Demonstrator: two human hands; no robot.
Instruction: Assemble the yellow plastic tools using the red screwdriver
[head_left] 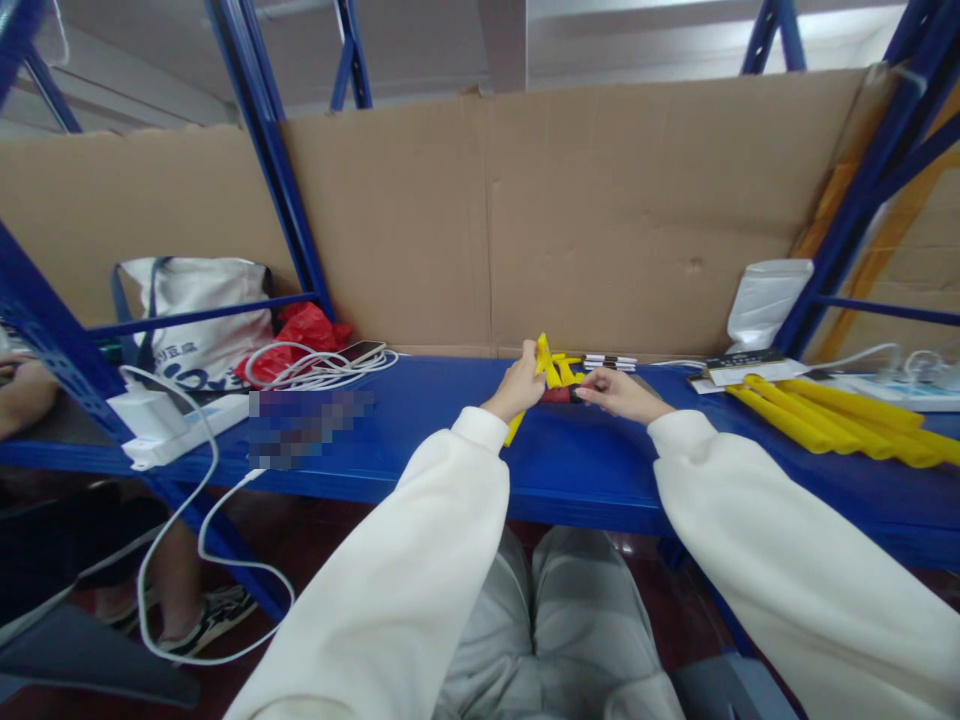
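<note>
At 12 o'clock on the blue desk (420, 440), just ahead of the seated person, a bent yellow piece (555, 374) is being worked by 2 hands. The left hand (521, 382) has its grip closed around it; the right hand (621, 393) brings its fingertips to the edge, though I can't tell whether they pinch it. This looks like shaping or fastening, which calls for a steady left and a precise right. More yellow lengths (840, 415) lie at 3 o'clock, a tote bag (206, 290) at 10, cardboard (600, 220) standing behind.
</note>
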